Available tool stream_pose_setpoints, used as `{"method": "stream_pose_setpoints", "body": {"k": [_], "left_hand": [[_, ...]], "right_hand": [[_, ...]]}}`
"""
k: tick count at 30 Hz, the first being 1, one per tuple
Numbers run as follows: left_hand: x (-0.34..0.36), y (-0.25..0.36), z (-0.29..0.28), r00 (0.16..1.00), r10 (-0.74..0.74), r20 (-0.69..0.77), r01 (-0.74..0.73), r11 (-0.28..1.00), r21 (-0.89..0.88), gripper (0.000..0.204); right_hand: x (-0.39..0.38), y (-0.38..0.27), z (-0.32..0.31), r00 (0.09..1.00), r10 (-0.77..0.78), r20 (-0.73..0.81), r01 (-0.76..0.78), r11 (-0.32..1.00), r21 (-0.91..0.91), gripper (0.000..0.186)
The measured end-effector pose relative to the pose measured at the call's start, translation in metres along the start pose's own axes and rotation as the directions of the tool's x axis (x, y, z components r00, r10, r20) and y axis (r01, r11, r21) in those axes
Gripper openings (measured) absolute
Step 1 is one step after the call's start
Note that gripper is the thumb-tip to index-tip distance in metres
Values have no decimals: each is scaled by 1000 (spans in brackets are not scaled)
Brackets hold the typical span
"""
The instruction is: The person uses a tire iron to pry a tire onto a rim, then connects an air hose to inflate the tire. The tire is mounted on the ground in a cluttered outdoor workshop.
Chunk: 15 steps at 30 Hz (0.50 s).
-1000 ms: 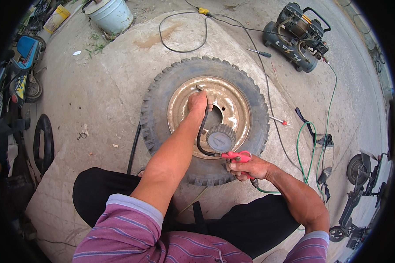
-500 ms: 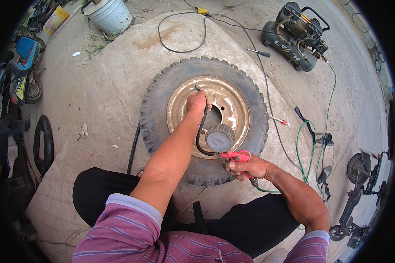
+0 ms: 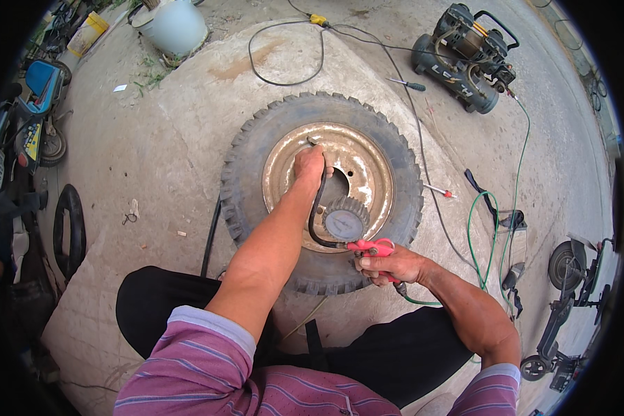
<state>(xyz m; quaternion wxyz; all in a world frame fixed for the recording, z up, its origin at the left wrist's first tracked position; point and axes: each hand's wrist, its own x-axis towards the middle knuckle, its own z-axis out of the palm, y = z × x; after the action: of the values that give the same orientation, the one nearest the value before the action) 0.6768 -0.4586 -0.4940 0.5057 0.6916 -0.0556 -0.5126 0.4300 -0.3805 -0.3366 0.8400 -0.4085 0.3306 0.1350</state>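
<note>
A knobbly-treaded tire (image 3: 248, 163) lies flat on the ground before me, mounted on a worn, rust-spotted rim (image 3: 371, 156). My right hand (image 3: 395, 264) is wrapped round a red tire inflator gun (image 3: 372, 247) over the tire's near side. Its round dial gauge (image 3: 344, 224) faces up. From the gun a short black hose (image 3: 314, 216) curves up to my left hand (image 3: 309, 163). That hand is closed on the hose's end, at the upper left of the rim's centre hole. A metal tip (image 3: 312, 141) shows just past the fingers; whether it sits on the valve is hidden.
A black air compressor (image 3: 457, 59) stands at the far right, with a green air hose (image 3: 527, 139) trailing toward me. A screwdriver (image 3: 407, 84) and a cable (image 3: 256, 59) lie beyond the tire. An inner tube (image 3: 68, 229) is at left, a scooter (image 3: 565, 298) at right.
Both hands keep their hold on the hose end and the inflator gun. The view has shifted very slightly; nothing else visibly moves.
</note>
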Motion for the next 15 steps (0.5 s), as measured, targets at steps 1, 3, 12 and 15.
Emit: {"method": "stream_pose_setpoints", "body": {"k": [1, 3, 12, 15], "left_hand": [[0, 0, 0, 1000, 0, 3, 0, 1000, -5, 27], [1, -1, -1, 1000, 5, 10, -4, 1000, -14, 27], [-3, 0, 1, 1000, 9, 9, -8, 999, -54, 23], [-2, 0, 0, 1000, 14, 18, -13, 998, -59, 24]], "right_hand": [[0, 1, 0, 1000, 2, 4, -2, 1000, -7, 27], [2, 3, -3, 1000, 5, 18, -4, 1000, -11, 26], [4, 5, -4, 1000, 15, 8, -15, 1000, 6, 28], [3, 0, -1, 1000, 10, 16, -10, 1000, 18, 27]]}}
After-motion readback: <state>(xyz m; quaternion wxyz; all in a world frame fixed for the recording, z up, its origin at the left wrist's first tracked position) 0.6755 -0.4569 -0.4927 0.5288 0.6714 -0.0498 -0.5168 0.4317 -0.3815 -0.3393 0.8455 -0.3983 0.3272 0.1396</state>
